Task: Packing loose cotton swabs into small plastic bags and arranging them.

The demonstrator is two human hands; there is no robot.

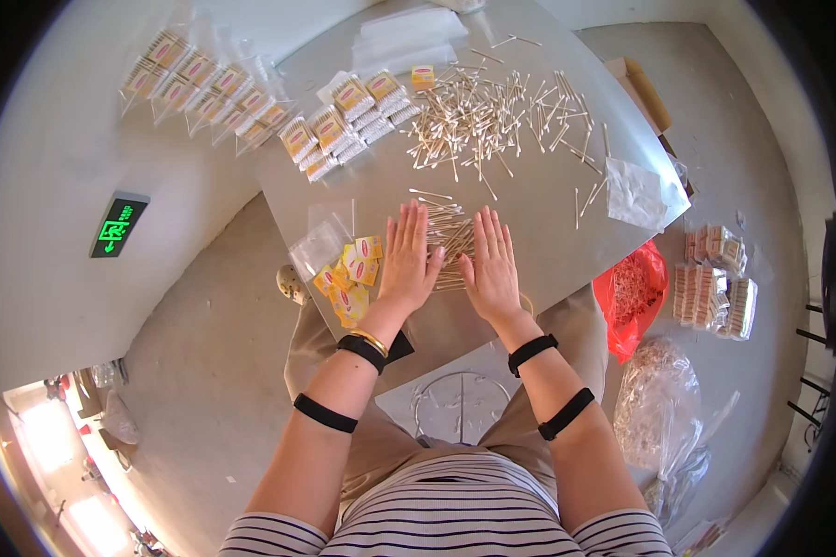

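Observation:
A bunch of cotton swabs (450, 237) lies side by side on the metal table (529, 246), close to its near edge. My left hand (406, 255) rests flat along the left ends of the bunch, fingers stretched forward. On the other side, my right hand (492, 265) is flat too, its fingers straight and its thumb by the swabs. Neither hand grips anything; the bunch sits between them. Beyond my fingers spreads a big loose heap of cotton swabs (474, 116). Yellow printed cards (351, 278) lie left of my left hand, by clear plastic bags (323, 246).
Stacked swab packs (334, 135) stand at the table's far left, near clear plastic sheets (404, 42). A crumpled white sheet (633, 193) lies at the right corner. On the floor to the right are a red bag (633, 292), bundled packs (715, 288) and a clear sack (659, 399).

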